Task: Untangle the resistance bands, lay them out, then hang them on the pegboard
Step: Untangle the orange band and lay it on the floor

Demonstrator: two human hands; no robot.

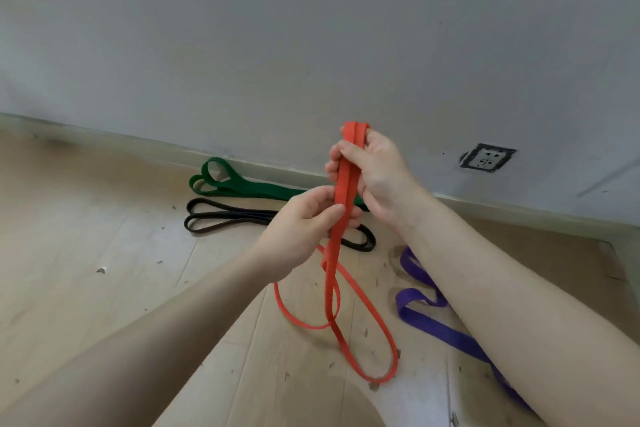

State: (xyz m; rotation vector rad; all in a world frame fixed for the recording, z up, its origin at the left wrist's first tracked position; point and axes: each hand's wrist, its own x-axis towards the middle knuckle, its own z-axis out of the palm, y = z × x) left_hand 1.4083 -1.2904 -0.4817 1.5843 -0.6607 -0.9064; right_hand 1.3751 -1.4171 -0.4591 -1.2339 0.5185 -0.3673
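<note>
Right hand (375,173) fisted around folded top of red band (341,204); left hand (304,229) pinches it lower. Loops hang toward 6 o'clock. Purple band (446,329) at 4 o'clock, partly hidden behind right forearm.

Grey wall (311,45), wall socket (486,157), pale wood floor (86,218), debris-flecked.

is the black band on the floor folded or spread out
Folded. The black band lies doubled on the floor, two loops side by side at its left end.
</note>
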